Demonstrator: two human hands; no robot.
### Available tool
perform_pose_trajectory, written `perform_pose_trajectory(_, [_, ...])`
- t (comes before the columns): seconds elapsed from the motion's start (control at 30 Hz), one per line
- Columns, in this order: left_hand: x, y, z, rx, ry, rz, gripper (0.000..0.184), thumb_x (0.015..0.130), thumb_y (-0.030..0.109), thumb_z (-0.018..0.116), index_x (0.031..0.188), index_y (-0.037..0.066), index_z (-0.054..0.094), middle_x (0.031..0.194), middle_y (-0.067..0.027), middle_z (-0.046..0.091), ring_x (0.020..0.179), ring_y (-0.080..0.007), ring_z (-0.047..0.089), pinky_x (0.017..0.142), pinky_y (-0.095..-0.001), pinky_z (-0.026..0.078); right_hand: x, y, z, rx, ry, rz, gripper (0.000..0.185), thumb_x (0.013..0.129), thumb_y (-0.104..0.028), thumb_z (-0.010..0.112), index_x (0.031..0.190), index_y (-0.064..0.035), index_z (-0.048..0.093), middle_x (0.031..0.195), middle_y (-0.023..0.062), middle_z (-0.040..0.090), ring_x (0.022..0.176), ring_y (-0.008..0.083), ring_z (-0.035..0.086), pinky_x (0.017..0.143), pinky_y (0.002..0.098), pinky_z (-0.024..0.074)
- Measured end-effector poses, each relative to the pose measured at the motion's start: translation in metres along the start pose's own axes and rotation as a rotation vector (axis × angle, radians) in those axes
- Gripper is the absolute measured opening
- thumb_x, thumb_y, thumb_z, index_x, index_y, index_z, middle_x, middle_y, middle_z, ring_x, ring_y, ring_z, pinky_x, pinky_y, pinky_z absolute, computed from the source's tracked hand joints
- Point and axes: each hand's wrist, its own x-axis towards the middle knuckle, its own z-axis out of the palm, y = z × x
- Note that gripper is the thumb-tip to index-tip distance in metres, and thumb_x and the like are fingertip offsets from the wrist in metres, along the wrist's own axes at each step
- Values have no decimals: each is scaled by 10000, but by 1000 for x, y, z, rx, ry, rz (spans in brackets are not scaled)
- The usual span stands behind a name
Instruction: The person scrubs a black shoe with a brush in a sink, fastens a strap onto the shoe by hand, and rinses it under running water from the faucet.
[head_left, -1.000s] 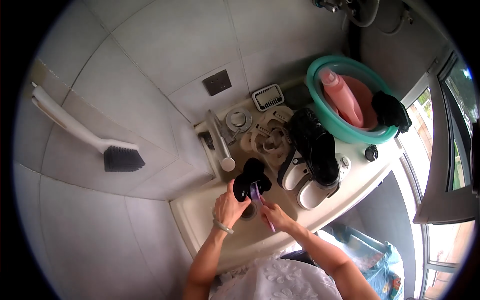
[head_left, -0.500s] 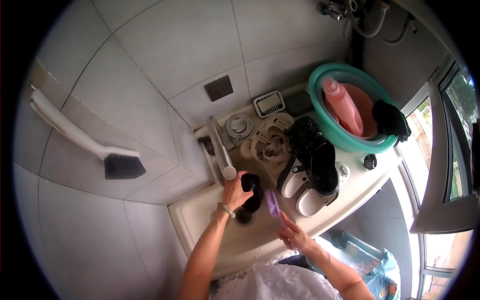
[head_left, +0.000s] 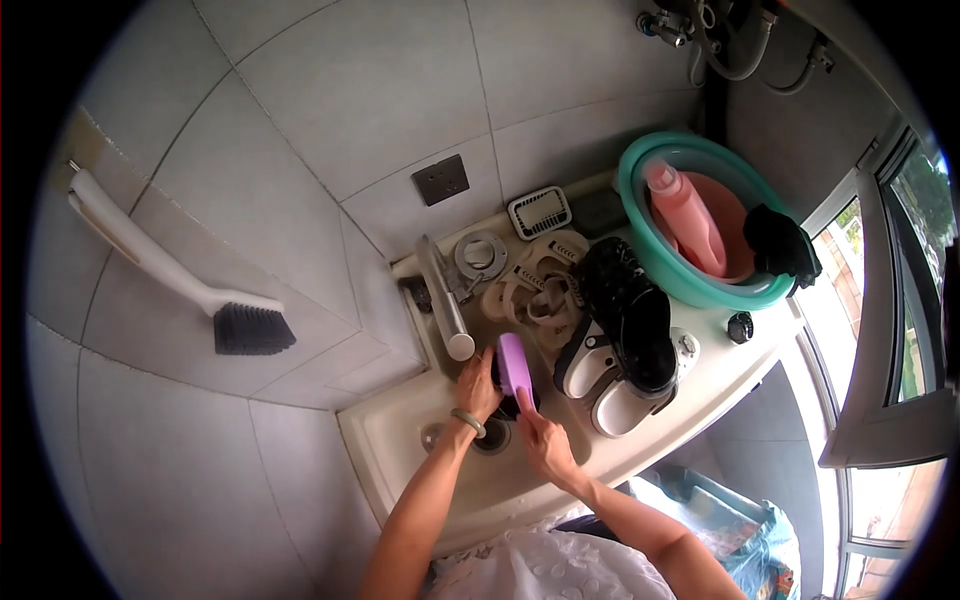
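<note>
Over the cream sink, my left hand grips a black shoe near the drain, just below the faucet. Most of that shoe is hidden by the hand and the brush. My right hand is closed on the handle of a purple brush, whose head lies over the shoe with its back facing up. To the right, black shoes rest on white-and-black clogs. Beige sandals lie behind the sink basin.
A green basin with a pink bottle and black cloth stands at the back right. A white soap dish sits by the wall. A large brush hangs at left. The window is at right.
The purple brush has moved left from beside the shoe to over it, with its back now up. My left hand keeps hold of the shoe near the drain.
</note>
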Motion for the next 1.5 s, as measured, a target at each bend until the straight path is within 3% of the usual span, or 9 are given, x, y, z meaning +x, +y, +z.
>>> perform_pose_trajectory(0.33, [0,-28,-22,-83,6,-236,485,729,97,725,1147,25,490,1058,-211,594,971,-437,575,798,-471,497,58,-26,37,96,-61,111,352,951,-267,497,1278,-154,561,699,249,566,600,340,585,621,393,468])
perform_pose_trajectory(0.47, [-9,-64,8,-427,-10,-374,518,718,114,750,1151,24,479,1095,-210,581,984,-425,574,805,-465,500,81,-22,20,69,-88,193,325,937,-334,474,1030,-76,649,745,251,588,732,442,610,646,429,482])
perform_pose_trajectory(0.57, [-9,-29,-23,-136,-13,-51,569,717,119,765,1174,24,440,1060,-213,575,971,-431,573,780,-480,501,92,21,12,91,-55,102,339,942,-328,459,1040,-32,593,759,232,566,669,345,544,668,373,453])
perform_pose_trajectory(0.7, [-13,-31,-21,-168,-4,-121,616,710,101,757,1216,40,413,1107,-231,545,933,-436,582,755,-495,502,43,-19,-18,0,-120,132,411,966,-288,454,1370,-223,480,769,209,593,676,223,624,654,346,477])
perform_pose_trajectory(0.87, [-13,-23,-7,-132,-108,-29,645,698,76,744,1260,-8,438,1181,-243,511,1040,-431,550,857,-455,485,18,-19,0,-32,-36,21,393,960,-236,474,1349,-187,503,723,262,567,725,441,602,628,390,481])
perform_pose_trajectory(1.0, [-4,-33,-23,-272,-258,37,652,652,18,767,1230,32,467,1213,-172,490,1092,-374,517,939,-416,457,57,-15,-11,34,-43,61,373,952,-269,479,1293,-131,545,718,257,570,680,429,594,603,427,457])
perform_pose_trajectory(1.17, [-1,-18,-49,-103,-319,208,668,636,-113,669,1251,59,473,1301,-162,454,1197,-383,459,1031,-413,416,51,13,-18,49,-78,71,397,954,-321,468,1292,-129,546,665,184,512,582,207,514,570,359,432])
perform_pose_trajectory(1.33, [-18,-30,-17,-222,-19,-320,591,724,-78,518,1304,22,459,1292,-219,486,1160,-426,483,985,-436,431,30,29,-14,173,-145,242,407,955,-335,494,1312,-145,542,619,71,422,596,81,405,528,298,379])
perform_pose_trajectory(1.5, [-20,-32,4,-693,-65,-508,359,851,304,560,1055,9,535,1008,-218,637,991,-422,594,842,-433,465,7,19,-9,379,-148,382,428,967,-302,488,1368,-154,498,601,-44,404,527,45,370,468,244,329])
